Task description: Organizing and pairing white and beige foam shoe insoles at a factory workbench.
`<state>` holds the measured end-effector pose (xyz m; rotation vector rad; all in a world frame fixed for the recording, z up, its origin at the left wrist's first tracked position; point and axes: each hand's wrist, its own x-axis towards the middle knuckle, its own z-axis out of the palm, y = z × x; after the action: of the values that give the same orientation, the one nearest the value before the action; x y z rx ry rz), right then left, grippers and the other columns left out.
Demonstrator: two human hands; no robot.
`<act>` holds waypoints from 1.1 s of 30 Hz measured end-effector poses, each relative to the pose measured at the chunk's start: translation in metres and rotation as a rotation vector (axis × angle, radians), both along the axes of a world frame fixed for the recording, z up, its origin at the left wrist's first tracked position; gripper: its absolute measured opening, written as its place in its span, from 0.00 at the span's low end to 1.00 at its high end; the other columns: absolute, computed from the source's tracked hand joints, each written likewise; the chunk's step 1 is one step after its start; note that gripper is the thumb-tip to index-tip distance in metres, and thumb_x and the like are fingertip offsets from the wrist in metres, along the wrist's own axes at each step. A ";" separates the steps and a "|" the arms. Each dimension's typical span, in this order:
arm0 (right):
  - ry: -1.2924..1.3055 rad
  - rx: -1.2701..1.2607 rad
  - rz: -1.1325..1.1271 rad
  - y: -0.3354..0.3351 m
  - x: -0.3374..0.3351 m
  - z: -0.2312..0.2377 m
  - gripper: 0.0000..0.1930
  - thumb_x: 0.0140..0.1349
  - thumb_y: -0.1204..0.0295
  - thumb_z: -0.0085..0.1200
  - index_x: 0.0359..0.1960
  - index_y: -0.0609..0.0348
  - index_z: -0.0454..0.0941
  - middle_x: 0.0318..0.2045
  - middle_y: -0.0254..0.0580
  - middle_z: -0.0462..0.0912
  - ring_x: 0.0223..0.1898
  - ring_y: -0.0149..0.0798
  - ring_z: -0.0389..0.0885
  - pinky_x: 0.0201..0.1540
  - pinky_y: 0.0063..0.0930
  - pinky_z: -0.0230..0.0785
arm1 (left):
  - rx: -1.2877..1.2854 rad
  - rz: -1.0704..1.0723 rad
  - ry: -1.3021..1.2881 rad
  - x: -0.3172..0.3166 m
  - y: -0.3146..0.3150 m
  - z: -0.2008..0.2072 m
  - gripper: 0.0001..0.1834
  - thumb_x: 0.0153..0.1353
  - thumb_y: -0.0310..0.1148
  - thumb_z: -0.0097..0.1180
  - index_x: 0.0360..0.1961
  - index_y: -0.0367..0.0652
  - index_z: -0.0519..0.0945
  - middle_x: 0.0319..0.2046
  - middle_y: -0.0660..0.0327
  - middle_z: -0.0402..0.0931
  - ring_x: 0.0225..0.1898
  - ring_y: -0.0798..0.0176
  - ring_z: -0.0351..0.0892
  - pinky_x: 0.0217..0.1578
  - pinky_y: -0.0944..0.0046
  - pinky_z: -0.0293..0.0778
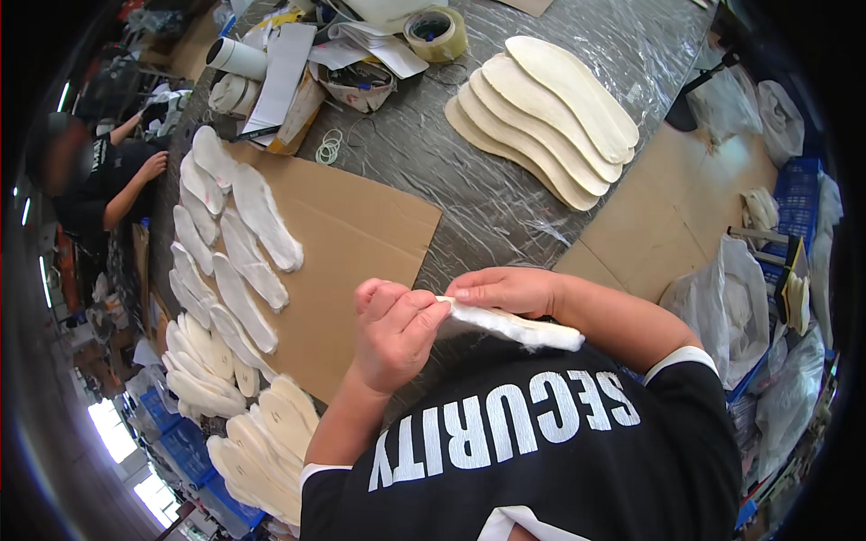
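Observation:
Close to my chest, a fleece-lined insole (pixel 519 330) is held between my two hands, its fluffy white side hanging downward and a cream edge on top. My left hand (pixel 397 332) is closed in a pinch on the insole's left end. My right hand (pixel 510 290) grips its far edge, with the thumb toward the left hand; some of those fingers are hidden behind the insole. On the left side of the table, several white fleece insoles (pixel 263 215) lie in overlapping rows, partly on a cardboard sheet (pixel 361 236). Fanned out at the far right are several plain cream insoles (pixel 552 108).
More cream insoles (pixel 262 442) are piled at the lower left. A tape roll (pixel 435 34), a white cup (pixel 236 58), papers (pixel 281 77) and rubber bands (pixel 329 147) sit at the back. Blue crates (pixel 797 207) and plastic bags (pixel 722 307) stand right. Another person (pixel 99 180) works at the far left.

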<state>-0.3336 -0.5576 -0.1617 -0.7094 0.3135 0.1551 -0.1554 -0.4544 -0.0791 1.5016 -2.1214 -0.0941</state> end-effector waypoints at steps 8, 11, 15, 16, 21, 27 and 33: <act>0.175 0.145 0.039 0.017 0.000 -0.007 0.07 0.63 0.70 0.57 0.27 0.55 0.77 0.24 0.27 0.75 0.26 0.22 0.73 0.28 0.19 0.66 | 0.403 0.024 0.122 -0.004 0.024 0.000 0.10 0.43 0.26 0.67 0.29 0.45 0.80 0.30 0.65 0.76 0.35 0.58 0.72 0.44 0.55 0.63; 0.148 0.087 0.180 0.012 0.005 -0.012 0.08 0.62 0.69 0.59 0.26 0.56 0.76 0.24 0.29 0.76 0.26 0.23 0.73 0.27 0.19 0.67 | 0.458 0.041 0.154 -0.006 0.033 0.004 0.11 0.42 0.25 0.66 0.29 0.46 0.79 0.31 0.65 0.76 0.35 0.57 0.72 0.44 0.55 0.63; 0.105 -0.090 0.251 0.006 0.014 0.002 0.09 0.61 0.69 0.59 0.25 0.56 0.76 0.22 0.30 0.75 0.24 0.24 0.73 0.26 0.19 0.66 | 0.327 0.031 0.120 -0.011 0.040 -0.002 0.11 0.41 0.23 0.65 0.27 0.46 0.78 0.32 0.66 0.76 0.35 0.58 0.72 0.45 0.54 0.62; 0.119 -0.094 0.275 0.005 0.015 0.003 0.09 0.60 0.68 0.60 0.25 0.57 0.76 0.21 0.30 0.75 0.24 0.25 0.73 0.26 0.21 0.66 | 0.326 0.037 0.123 -0.012 0.041 -0.005 0.11 0.41 0.23 0.65 0.27 0.46 0.78 0.32 0.66 0.76 0.35 0.58 0.72 0.45 0.54 0.62; 0.087 -0.475 0.479 -0.005 0.026 0.015 0.10 0.56 0.68 0.60 0.23 0.61 0.78 0.19 0.36 0.77 0.24 0.31 0.75 0.27 0.27 0.68 | 0.237 -0.042 0.107 -0.016 0.047 -0.015 0.12 0.40 0.23 0.65 0.27 0.46 0.77 0.31 0.68 0.78 0.35 0.59 0.74 0.44 0.55 0.62; 0.011 -0.942 0.421 0.002 0.026 0.013 0.07 0.53 0.72 0.55 0.23 0.64 0.78 0.20 0.48 0.79 0.24 0.41 0.77 0.29 0.35 0.69 | 0.476 -0.087 0.321 -0.008 0.053 -0.012 0.10 0.42 0.22 0.65 0.26 0.45 0.77 0.28 0.68 0.77 0.34 0.59 0.74 0.43 0.58 0.64; -0.024 -0.840 0.255 0.011 0.019 0.020 0.07 0.56 0.72 0.54 0.25 0.64 0.77 0.18 0.44 0.78 0.20 0.36 0.74 0.25 0.33 0.66 | 0.621 0.332 0.488 -0.010 0.057 -0.011 0.09 0.46 0.24 0.67 0.27 0.44 0.78 0.29 0.63 0.77 0.34 0.59 0.74 0.43 0.59 0.65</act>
<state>-0.3144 -0.5464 -0.1413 -1.5847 0.2587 0.2604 -0.1655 -0.3970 -0.0904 1.9019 -1.4892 -0.9632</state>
